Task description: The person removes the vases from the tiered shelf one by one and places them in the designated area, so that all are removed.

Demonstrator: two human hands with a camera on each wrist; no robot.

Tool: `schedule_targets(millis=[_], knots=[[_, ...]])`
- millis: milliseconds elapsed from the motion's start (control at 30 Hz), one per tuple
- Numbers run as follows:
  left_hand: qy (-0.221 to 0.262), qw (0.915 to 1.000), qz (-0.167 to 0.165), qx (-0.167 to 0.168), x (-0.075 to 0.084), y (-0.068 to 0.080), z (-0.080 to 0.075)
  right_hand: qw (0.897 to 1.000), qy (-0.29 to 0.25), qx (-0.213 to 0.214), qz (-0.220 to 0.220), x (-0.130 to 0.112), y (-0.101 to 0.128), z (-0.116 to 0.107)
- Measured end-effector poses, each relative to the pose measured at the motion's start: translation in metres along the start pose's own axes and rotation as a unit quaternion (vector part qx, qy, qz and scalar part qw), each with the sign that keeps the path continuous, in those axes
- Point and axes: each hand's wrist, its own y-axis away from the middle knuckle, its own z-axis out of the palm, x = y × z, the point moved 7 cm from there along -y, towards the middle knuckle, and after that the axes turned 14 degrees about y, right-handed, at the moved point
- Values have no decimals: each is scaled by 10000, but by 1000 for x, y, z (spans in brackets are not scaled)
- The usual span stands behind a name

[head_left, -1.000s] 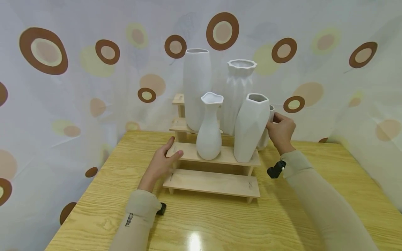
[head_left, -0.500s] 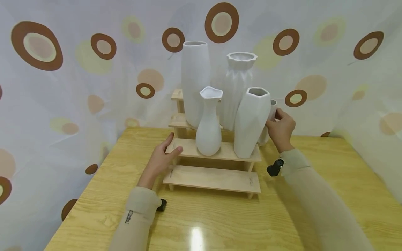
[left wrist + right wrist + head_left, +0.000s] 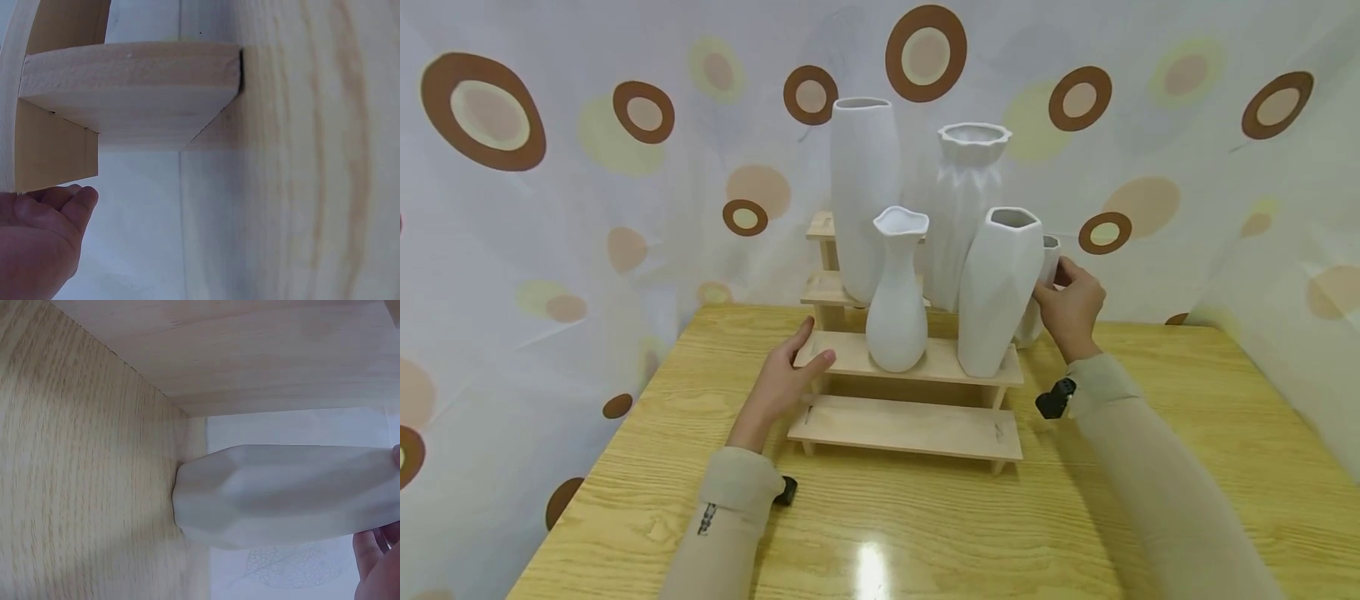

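A stepped wooden shelf (image 3: pixel 910 429) stands on a yellow wooden table (image 3: pixel 925 533). It carries a tall plain vase (image 3: pixel 865 200), a ribbed vase (image 3: pixel 970 208), a curvy-necked vase (image 3: pixel 897 292) and a faceted vase (image 3: pixel 997 292), all white. My right hand (image 3: pixel 1070 304) grips a small white faceted vase (image 3: pixel 1045 258) just right of the shelf and half hidden behind the larger faceted one. In the right wrist view the small vase (image 3: pixel 281 494) has its base against the table (image 3: pixel 75 456). My left hand (image 3: pixel 786 379) rests with straight fingers on the left end of the second step (image 3: pixel 131 87).
A pale curtain (image 3: pixel 550 208) with brown and yellow circles hangs close behind and around the table. The shelf's lowest step carries nothing. Bare tabletop lies in front of the shelf and to both sides.
The head view has shifted slightly, so everything sits a little higher in frame. Both hands and all the vases keep their places.
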Motion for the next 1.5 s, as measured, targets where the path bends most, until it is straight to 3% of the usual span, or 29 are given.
schedule_targets(millis=[1000, 1500], knots=[[-41, 10000, 89, 15, 1, -1, 1, 9976, -294, -548, 316, 4, 4, 2], [-49, 10000, 52, 43, 1, 1, 1, 9968, -594, -101, 521, 9, 11, -11]])
